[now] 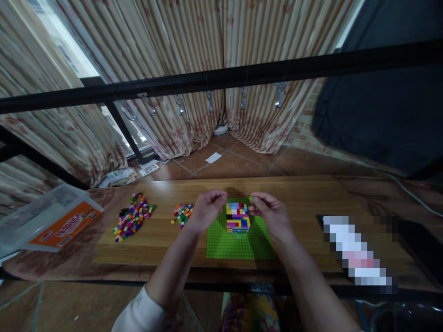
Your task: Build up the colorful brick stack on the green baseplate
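Note:
A block of multicoloured toy bricks [237, 220] stands on a green studded baseplate [226, 249], stacked several layers high. Just left of its upper edge is my left hand [209, 210], thumb and fingers pinched together; what they hold, if anything, is too small to make out. On the other side, my right hand [272, 213] pinches a small light green toy brick [251, 198] at its fingertips, near the stack's far right corner. Both hands are above the baseplate.
Loose small bricks [182, 214] lie left of the baseplate, with a larger brick pile [134, 219] farther left. A clear plastic tub [65, 216] with an orange label stands at the table's left end. A blurred-out flat object [356, 253] lies right. A black rail [207, 79] crosses beyond the wooden table [301, 193].

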`<state>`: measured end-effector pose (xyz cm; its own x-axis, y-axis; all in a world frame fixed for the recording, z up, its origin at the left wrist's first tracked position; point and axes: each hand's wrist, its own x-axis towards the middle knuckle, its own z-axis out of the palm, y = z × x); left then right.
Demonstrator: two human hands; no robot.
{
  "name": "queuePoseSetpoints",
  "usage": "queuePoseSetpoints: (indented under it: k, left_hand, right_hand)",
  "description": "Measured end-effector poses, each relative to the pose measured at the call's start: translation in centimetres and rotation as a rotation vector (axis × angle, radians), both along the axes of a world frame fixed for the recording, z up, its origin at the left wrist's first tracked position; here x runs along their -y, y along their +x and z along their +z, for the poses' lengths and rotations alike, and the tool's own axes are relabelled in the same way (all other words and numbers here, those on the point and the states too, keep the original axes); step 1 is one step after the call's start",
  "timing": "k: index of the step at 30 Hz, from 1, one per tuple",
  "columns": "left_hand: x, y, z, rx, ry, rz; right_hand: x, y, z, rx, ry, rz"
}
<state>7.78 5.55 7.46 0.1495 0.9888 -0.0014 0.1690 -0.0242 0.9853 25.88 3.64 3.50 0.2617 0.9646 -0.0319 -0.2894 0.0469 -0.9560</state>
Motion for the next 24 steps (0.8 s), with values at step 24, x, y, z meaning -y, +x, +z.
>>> queuePoseSetpoints:
  k: [24]
  left_hand:
    - [-2.2,5.1,-0.5,-0.198,0.147,-0.125]
  right_hand:
    - [0.0,-0.1,0.4,0.130,0.107,0.027]
